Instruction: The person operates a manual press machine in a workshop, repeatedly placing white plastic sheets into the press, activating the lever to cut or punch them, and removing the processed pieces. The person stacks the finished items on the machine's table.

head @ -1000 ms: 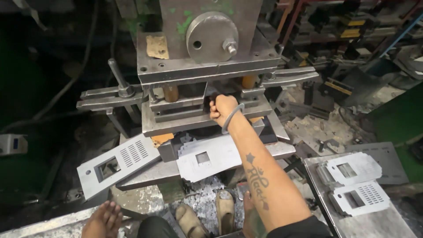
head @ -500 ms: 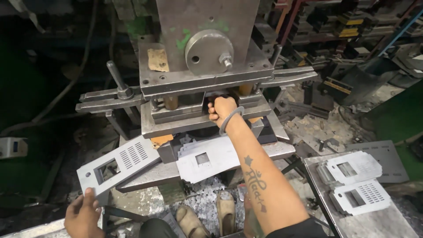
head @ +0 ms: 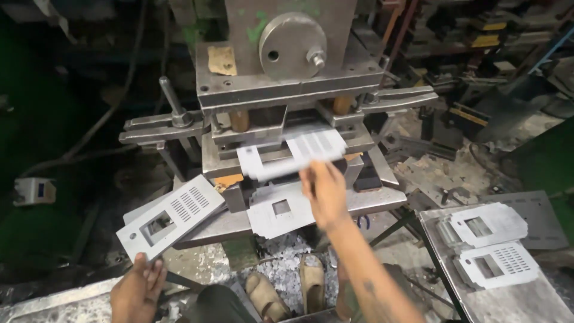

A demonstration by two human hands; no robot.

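Observation:
My right hand [head: 323, 191] grips a punched grey metal plate [head: 291, 154], blurred by motion, in front of the die opening of the grey power press [head: 287, 90]. My left hand [head: 139, 290] is low at the left, fingertips on the near corner of a slotted metal plate [head: 170, 216] that rests on the left end of the press bed. Another flat plate with a square hole [head: 278, 209] lies on the bed under my right hand.
A metal tray [head: 520, 299] at the right carries two punched plates [head: 487, 242]. Metal scrap chips [head: 281, 278] lie on the floor around my sandalled feet [head: 287, 293]. A clamp lever [head: 170, 104] stands left of the die. Cluttered shelves fill the back right.
My right hand has come back out of the die with a punched plate in it. My left hand has risen from the lower edge to the slotted plate's corner.

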